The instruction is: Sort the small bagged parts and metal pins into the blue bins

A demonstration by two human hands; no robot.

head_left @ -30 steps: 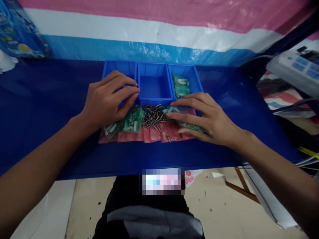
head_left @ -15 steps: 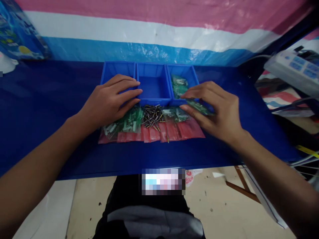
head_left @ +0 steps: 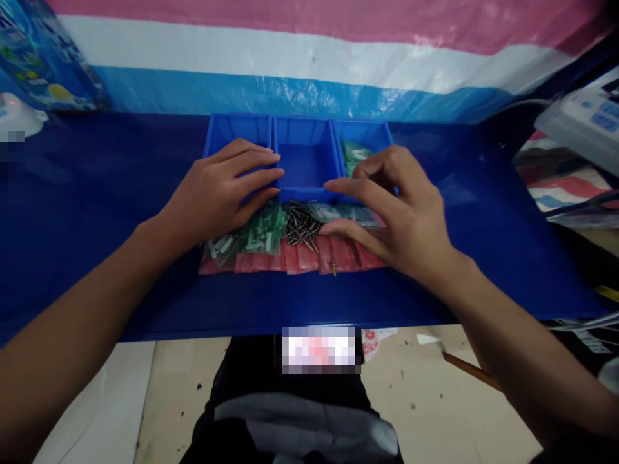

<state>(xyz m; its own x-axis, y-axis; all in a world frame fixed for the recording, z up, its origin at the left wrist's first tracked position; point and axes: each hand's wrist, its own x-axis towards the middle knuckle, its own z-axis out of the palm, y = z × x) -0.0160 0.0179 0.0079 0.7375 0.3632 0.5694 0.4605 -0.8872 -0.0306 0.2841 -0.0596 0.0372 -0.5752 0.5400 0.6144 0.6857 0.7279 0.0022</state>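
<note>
Three blue bins stand side by side: a left bin (head_left: 240, 129), a bare middle bin (head_left: 307, 169) and a right bin (head_left: 362, 131) with green bags (head_left: 354, 152) inside. My left hand (head_left: 213, 187) rests palm down over the left bin's front, fingers stretched, by green bags of white parts (head_left: 264, 232). My right hand (head_left: 411, 212) is in front of the right bin, its thumb and index finger apart. Below it lies a clear-green bag (head_left: 348, 212), partly hidden. Between the hands is a pile of thin metal pins (head_left: 300, 227) on red bags (head_left: 304, 259).
The blue table (head_left: 300, 303) has its front edge near my lap. A white power strip (head_left: 587, 125) with cables sits at the right. A blue package (head_left: 46, 64) and a white object (head_left: 19, 116) are at the back left. A striped sheet (head_left: 309, 58) hangs behind.
My right hand has moved left and its fingers have spread; the green bag at its fingertips is no longer seen there. My left hand stays in place over the left bin.
</note>
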